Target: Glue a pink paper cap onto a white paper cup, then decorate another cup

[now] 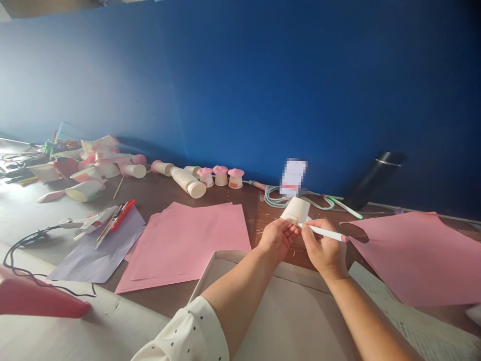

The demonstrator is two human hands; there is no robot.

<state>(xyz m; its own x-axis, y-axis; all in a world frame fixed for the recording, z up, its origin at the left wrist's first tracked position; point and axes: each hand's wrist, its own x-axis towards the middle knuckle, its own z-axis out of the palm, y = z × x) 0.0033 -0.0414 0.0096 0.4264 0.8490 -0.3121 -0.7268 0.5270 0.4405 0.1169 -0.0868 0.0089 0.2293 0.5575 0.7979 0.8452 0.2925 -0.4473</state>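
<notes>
A white paper cup [299, 208], upside down and slightly tilted, is held by its rim in my left hand [277, 239]. Drawn lines in orange-pink mark its near side. My right hand [327, 246] grips a white marker [327, 232] with a pink end. The marker's tip points at the cup's lower side; whether it touches cannot be made out. Beyond the hands stand several cups with pink paper tops, among them a decorated cup [235, 179]. A stack of paper cups [188, 182] lies on its side left of these.
Pink paper sheets [191, 240] lie to the left, and another pink sheet [417, 255] to the right. A box cutter [114, 223] and a glue gun [93, 220] rest on purple paper [101, 255]. A dark bottle [376, 180], a green-capped marker [345, 207] and a coiled cable [276, 198] sit near the blue wall.
</notes>
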